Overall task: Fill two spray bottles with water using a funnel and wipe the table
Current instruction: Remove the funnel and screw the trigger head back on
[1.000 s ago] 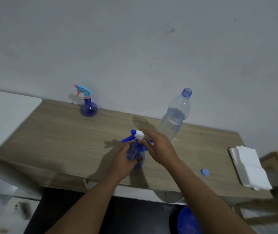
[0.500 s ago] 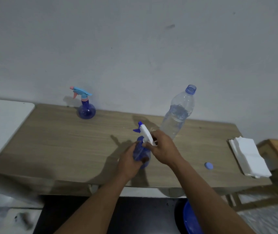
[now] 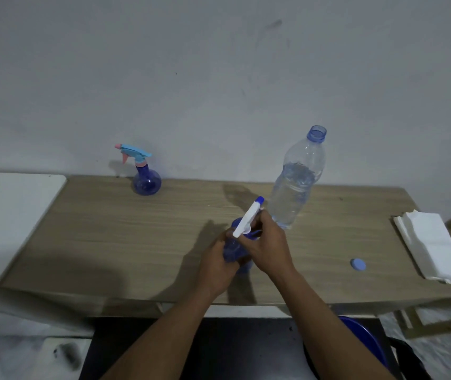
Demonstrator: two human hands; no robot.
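blue spray bottle (image 3: pixel 234 249), white-and-blue sprayer (image 3: pixel 247 217), pale wood-grain table (image 3: pixel 114 242).

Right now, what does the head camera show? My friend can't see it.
A person's left hand grips a blue spray bottle at a wooden table while the right hand holds its white trigger top. Behind stand an open water bottle and a second spray bottle.

I read this as a plain room in a home. A bare, scuffed wall (image 3: pixel 219 78) backs a wood-grain table (image 3: pixel 109 242) holding folded paper napkins (image 3: pixel 432 245), and a blue plastic basin (image 3: pixel 367 341) shows below its front edge.
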